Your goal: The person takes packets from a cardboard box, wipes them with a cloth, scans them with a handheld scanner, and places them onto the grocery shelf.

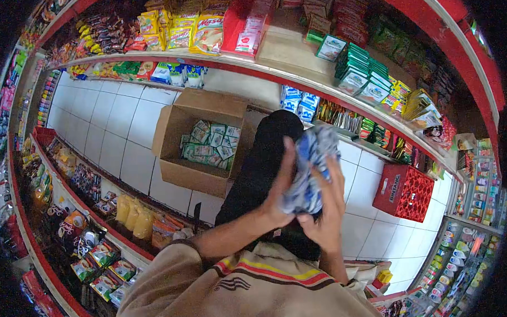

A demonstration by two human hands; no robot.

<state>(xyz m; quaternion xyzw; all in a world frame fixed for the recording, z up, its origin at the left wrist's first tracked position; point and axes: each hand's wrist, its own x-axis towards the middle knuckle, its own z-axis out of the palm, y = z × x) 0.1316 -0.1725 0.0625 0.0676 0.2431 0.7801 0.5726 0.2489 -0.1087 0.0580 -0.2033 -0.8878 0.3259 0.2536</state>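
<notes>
Above my dark-clothed lap, both hands grip a blue, white and grey bundle that looks like small packets stacked together; motion blurs its print. My left hand presses against its left side, thumb pointing up. Along the right side, my right hand wraps its fingers over the bundle. To the left of my legs, an open cardboard box stands on the floor with many green-and-white sachets lying loose in it.
A shelf ahead carries green-and-white sachets and yellow seasoning packs. Blue-and-white packets sit on the lower level. On the white tiles at right stands a red crate. Another goods shelf runs along my left.
</notes>
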